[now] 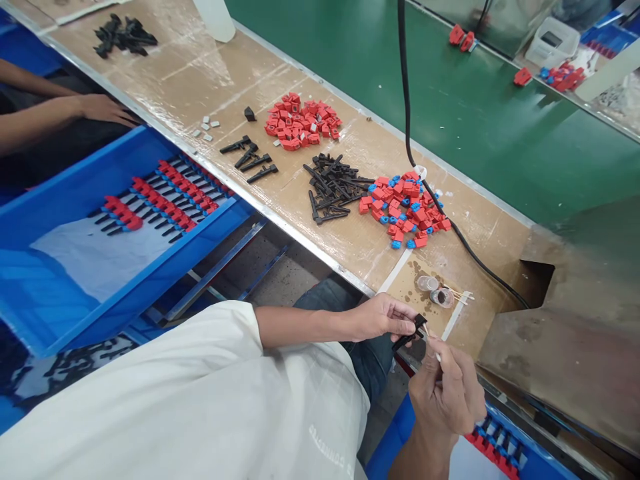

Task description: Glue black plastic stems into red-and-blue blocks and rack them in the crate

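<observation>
White shirt fabric (200, 400) is seen filling the lower foreground, closest to the lens. Beyond it, a long brown tabletop (350, 233) is laid diagonally across the view, edged by a green surface (500, 120). A blue tray (60, 220) is set at the left, below the tabletop edge, lined with rows of assembled red-and-black pieces (160, 197). A co-worker's forearm and hand (95, 107) are noted resting at the upper left.

On the tabletop, a heap of red blocks (300, 121) is recorded, then a pile of black plastic levers (333, 187), touching a heap of red-and-blue blocks (405, 210) on its right. A black cable (405, 100) is run past that heap. Four separate black levers (250, 160) are laid out near the tabletop edge. Two small round caps (435, 290) are seen near the hands.

The left hand (380, 319) is closed in a pinch on one black lever (410, 332), held in the air just off the tabletop's near edge. The right hand (447, 387) is closed around a thin pale stick (434, 348), whose tip is brought against the held lever.
</observation>
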A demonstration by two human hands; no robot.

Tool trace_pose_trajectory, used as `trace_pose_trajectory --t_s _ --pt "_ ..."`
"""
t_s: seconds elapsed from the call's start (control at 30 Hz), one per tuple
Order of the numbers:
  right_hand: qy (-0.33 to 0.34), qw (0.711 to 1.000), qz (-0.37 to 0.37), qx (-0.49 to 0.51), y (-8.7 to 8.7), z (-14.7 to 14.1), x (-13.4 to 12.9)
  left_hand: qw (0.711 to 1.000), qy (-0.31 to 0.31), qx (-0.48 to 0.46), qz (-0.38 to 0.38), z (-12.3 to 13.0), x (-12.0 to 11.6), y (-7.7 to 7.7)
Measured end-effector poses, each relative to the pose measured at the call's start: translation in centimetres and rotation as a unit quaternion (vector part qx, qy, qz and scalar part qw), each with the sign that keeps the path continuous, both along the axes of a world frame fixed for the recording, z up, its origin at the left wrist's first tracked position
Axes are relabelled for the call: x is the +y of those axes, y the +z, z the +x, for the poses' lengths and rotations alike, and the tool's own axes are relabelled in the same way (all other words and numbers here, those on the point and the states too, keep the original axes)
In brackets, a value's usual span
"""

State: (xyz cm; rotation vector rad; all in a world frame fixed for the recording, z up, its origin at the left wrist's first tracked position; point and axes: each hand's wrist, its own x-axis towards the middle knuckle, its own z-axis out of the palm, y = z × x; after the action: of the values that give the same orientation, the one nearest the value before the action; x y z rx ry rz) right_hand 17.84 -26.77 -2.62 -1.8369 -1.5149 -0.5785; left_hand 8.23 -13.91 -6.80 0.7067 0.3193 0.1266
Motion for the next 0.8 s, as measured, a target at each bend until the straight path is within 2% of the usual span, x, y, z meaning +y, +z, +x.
trace_pose_trajectory --t_s 0.1,0.17,0.23,0.27,0.33,0.43,0.5,0.57,0.7,0.73,0.8 --pt "-0.03 0.999 0.03 0.012 -0.2 -0.7 0.7 0.991 0.063 0.01 0.121 -0.1 -0.6 0.2" --pt "-0.049 0.996 0.058 0.049 -0.5 -0.9 1.1 0.971 0.103 0.031 0.211 -0.3 -0.7 0.3" --pt "-0.071 0.989 0.074 0.105 -1.0 -0.9 1.4 0.952 0.12 0.052 0.278 -0.4 -0.6 0.3" --pt "-0.081 0.984 0.079 0.141 -1.3 -0.8 1.4 0.949 0.117 0.056 0.288 -0.4 -0.5 0.1" --pt "-0.103 0.965 0.089 0.226 -1.9 -0.6 1.5 0.962 0.09 0.047 0.252 -0.4 -0.2 -0.3" --pt "-0.116 0.921 0.116 0.352 -2.4 -0.5 1.4 0.988 0.022 0.011 0.152 -0.5 0.3 -0.8" --pt "-0.106 0.91 0.122 0.381 -2.5 -0.6 1.3 0.995 -0.009 -0.004 0.103 -0.6 0.6 -0.9" --pt "-0.094 0.926 0.109 0.35 -2.3 -0.7 1.1 0.997 -0.012 -0.005 0.07 -0.7 0.7 -0.6" --pt "-0.069 0.971 0.095 0.206 -2.0 -0.9 1.0 0.999 0.002 -0.004 0.032 -0.6 0.6 -0.3" --pt "-0.063 0.974 0.099 0.193 -1.9 -1.0 1.0 1.0 0.005 -0.003 0.017 -0.5 0.5 -0.4" --pt "-0.069 0.964 0.116 0.23 -1.7 -1.1 1.2 0.999 0.002 0.003 -0.032 -0.4 0.5 -0.7"
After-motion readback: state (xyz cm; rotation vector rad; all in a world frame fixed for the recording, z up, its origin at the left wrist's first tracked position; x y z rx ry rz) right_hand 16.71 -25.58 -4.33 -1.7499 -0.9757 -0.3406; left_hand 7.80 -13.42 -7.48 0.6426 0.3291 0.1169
